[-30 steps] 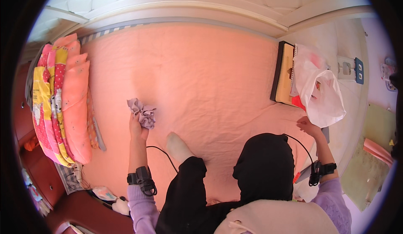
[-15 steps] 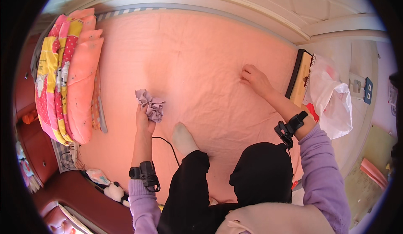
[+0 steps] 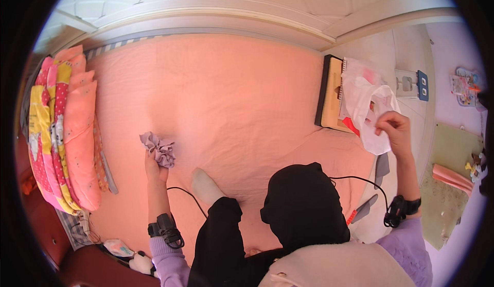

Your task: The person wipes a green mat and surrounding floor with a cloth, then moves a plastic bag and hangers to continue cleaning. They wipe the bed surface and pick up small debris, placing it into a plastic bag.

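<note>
A crumpled, ruffled mauve piece of cloth or paper [image 3: 162, 151] sticks up out of my left hand [image 3: 155, 166], whose fingers are closed around its lower end. This hand hovers over or rests near the peach bedsheet [image 3: 226, 91], left of my foot; I cannot tell if it touches. On the far right, my right hand [image 3: 397, 130] pinches the rim of a white plastic bag [image 3: 366, 92]. The bag's mouth gapes toward me, with something reddish inside that I cannot make out.
Beside the bag lie a wooden board or box with a black edge [image 3: 325, 96] and a spiral-bound pad [image 3: 343, 76]. Folded quilts [image 3: 77, 137] are piled at the left. Black cables run from the bands on my forearms. My bent knees occupy the near middle.
My right hand has moved right from above the sheet and taken hold of the plastic bag's rim. My left hand still grips the crumpled mauve piece. The whole view has shifted rightward.
</note>
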Demonstrator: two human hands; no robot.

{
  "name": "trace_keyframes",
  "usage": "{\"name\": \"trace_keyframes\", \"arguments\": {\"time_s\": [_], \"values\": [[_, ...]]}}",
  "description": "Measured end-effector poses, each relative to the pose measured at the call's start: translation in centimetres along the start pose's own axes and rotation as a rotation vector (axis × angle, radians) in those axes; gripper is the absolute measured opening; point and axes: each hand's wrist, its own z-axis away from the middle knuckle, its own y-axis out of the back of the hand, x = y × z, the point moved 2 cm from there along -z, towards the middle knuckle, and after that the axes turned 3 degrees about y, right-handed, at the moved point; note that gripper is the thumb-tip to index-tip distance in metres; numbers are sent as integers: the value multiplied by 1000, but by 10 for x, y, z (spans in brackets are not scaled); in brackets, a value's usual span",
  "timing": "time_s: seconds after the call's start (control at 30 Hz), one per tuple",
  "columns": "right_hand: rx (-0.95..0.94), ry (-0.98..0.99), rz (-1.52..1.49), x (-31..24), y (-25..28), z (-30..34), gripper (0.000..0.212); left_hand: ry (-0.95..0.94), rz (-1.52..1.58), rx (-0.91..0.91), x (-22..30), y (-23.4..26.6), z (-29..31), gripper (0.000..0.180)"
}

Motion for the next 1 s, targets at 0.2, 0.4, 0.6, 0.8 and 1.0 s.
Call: {"name": "trace_keyframes", "arguments": {"time_s": [0.2,0.4,0.6,0.8,1.0], "values": [[360,-68,134,-13,115,63,7,16,-6,-88,1,-9,-11,37],[502,-107,244,-12,146,85,5,32,-7,-113,2,-19,-14,35],[256,-206,520,17,105,51,8,-14,7,-76,-1,-17,-7,34],[68,-154,925,48,68,7,16,-69,45,27,0,-3,-2,33],[188,36,1009,16,35,-1,21,-365,-278,338,14,23,13,45]]}}
